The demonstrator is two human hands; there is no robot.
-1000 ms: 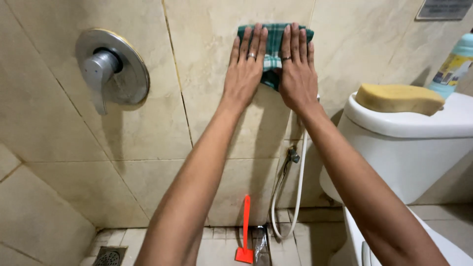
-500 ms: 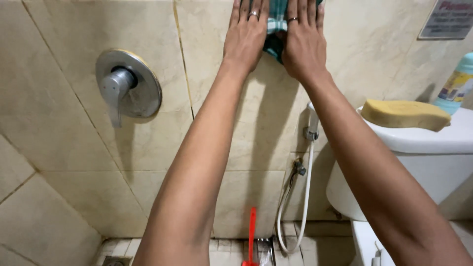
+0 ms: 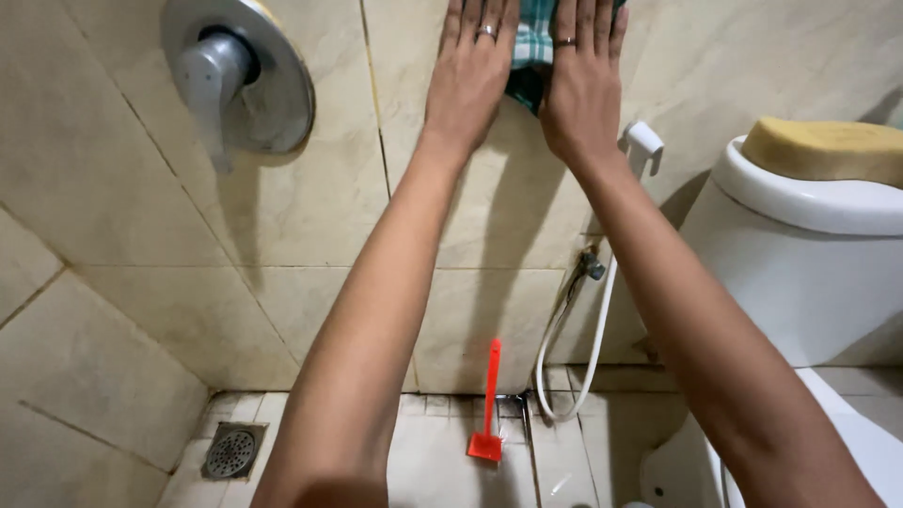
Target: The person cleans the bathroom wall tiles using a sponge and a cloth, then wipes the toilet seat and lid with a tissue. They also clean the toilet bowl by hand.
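- I see a green checked woven cloth (image 3: 532,45), soft and matt, pressed on the wall tiles (image 3: 282,226), glazed beige stone-look with a dull sheen.
- Shower valve (image 3: 235,80): brushed metal, satin.
- Toilet tank (image 3: 800,254): glossy white ceramic.
- Sponge (image 3: 828,150): porous, matt yellow.
- Red scraper (image 3: 488,400): smooth plastic.

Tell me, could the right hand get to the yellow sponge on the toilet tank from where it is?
Probably yes. The right hand lies flat on the green cloth against the wall, and the sponge sits uncovered on the tank to its right, nothing between.
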